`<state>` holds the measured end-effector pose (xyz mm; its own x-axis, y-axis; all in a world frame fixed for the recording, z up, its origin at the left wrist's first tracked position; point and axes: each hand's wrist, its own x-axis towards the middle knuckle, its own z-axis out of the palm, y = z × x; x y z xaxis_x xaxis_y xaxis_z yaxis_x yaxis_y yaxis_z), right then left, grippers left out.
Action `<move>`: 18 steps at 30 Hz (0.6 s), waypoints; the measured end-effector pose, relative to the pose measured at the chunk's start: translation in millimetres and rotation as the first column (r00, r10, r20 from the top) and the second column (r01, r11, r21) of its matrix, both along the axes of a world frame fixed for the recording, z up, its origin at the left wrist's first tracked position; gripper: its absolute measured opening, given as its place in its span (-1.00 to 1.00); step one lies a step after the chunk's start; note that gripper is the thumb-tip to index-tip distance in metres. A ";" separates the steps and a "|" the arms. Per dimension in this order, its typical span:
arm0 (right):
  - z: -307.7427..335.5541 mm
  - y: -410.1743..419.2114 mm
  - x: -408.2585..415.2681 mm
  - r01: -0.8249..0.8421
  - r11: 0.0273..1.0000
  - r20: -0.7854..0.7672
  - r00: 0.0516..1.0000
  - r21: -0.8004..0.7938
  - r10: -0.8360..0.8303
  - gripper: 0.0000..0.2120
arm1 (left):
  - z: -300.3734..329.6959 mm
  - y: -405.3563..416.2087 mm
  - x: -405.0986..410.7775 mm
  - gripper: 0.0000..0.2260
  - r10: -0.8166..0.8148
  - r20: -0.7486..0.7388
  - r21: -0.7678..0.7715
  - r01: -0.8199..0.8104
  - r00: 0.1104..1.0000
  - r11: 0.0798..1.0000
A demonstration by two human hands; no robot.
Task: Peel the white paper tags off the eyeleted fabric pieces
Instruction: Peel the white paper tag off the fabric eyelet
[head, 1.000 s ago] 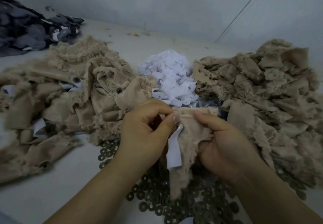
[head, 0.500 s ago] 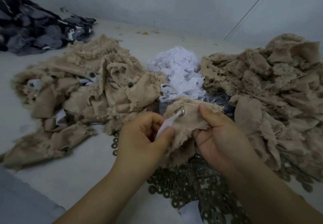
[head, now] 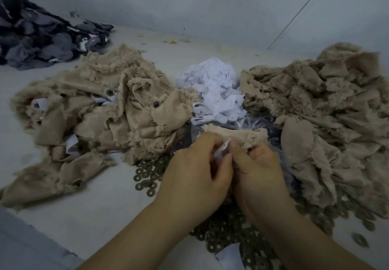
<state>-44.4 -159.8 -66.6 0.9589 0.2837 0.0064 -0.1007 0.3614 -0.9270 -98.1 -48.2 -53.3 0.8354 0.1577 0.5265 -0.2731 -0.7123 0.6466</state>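
Now pinching white paper tag (head: 222,150) between left hand (head: 194,170) and right hand (head: 257,169), both curling into limp beige fabric piece (head: 237,134) above washers (head: 147,177). Judging tag thin, tearable; gripping near eyelet.

2 hands (head: 195,177) (head: 259,173) pinching white tag (head: 222,149) on beige fabric piece (head: 242,136) above metal rings (head: 147,173).

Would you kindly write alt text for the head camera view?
Two bare hands, left hand and right hand, meet over a beige fabric piece, pinching a white paper tag between them. Beige fabric piles lie on either side, a heap of peeled white tags behind, and metal rings below.
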 end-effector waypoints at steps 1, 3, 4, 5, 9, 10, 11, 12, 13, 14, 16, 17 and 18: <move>0.4 0.3 0.3 -0.007 1.000 -0.014 1.000 0.013 0.007 -0.73 | -0.3 1.4 -1.9 -0.93 -0.085 -0.026 -0.067 0.083 0.996 0.994; 2.6 1.2 1.1 -0.010 0.999 -0.049 0.999 0.040 0.012 -0.70 | 1.6 6.5 -4.0 -0.83 -0.222 -0.060 -0.325 0.191 0.973 0.926; 4.1 1.8 1.5 -0.020 0.997 -0.071 0.997 0.070 0.025 -0.70 | 3.0 10.8 -4.2 -0.77 -0.261 -0.073 -0.462 0.199 0.963 0.864; 5.7 2.5 1.8 -0.032 0.993 -0.100 0.994 0.110 0.043 -0.72 | 4.4 16.0 -3.5 -0.72 -0.285 -0.076 -0.557 0.196 0.956 0.807; 8.0 5.0 3.6 -0.026 0.969 -0.255 0.963 0.247 0.091 -0.75 | 7.7 32.1 1.7 -0.78 -0.263 -0.096 -0.546 0.170 0.960 0.820; 8.3 5.4 4.3 -0.020 0.967 -0.283 0.954 0.254 0.094 -0.75 | 6.8 34.3 3.4 -0.76 -0.227 -0.093 -0.492 0.153 0.970 0.857; 8.1 5.8 4.7 -0.019 0.966 -0.298 0.949 0.256 0.098 -0.75 | 5.7 35.9 4.8 -0.74 -0.193 -0.082 -0.429 0.140 0.978 0.893; 8.2 6.5 5.0 -0.020 0.966 -0.304 0.948 0.257 0.100 -0.74 | 4.9 37.0 6.1 -0.72 -0.168 -0.065 -0.368 0.133 0.984 0.920; 8.2 7.0 5.2 -0.016 0.966 -0.306 0.947 0.258 0.097 -0.74 | 3.9 38.0 6.8 -0.72 -0.154 -0.048 -0.325 0.131 0.987 0.937; 8.7 7.4 5.1 -0.016 0.964 -0.307 0.947 0.265 0.100 -0.74 | 3.0 39.1 7.1 -0.72 -0.148 -0.032 -0.299 0.131 0.989 0.945; 9.2 7.5 5.2 -0.024 0.958 -0.309 0.944 0.285 0.115 -0.73 | 1.5 42.4 7.4 -0.67 -0.132 -0.016 -0.276 0.122 0.991 0.954; 9.4 7.5 5.4 -0.024 0.956 -0.314 0.942 0.293 0.120 -0.72 | 0.6 44.8 7.5 -0.64 -0.118 -0.019 -0.267 0.109 0.993 0.958; 9.6 7.5 5.8 -0.021 0.953 -0.319 0.940 0.302 0.122 -0.72 | -0.6 48.1 7.6 -0.62 -0.106 -0.029 -0.261 0.095 0.994 0.961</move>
<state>-38.6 -152.3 -56.9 0.8975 0.3855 -0.2143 -0.4183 0.5894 -0.6911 -90.4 -0.1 -54.0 0.8747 0.1980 0.4423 -0.3030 -0.4889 0.8180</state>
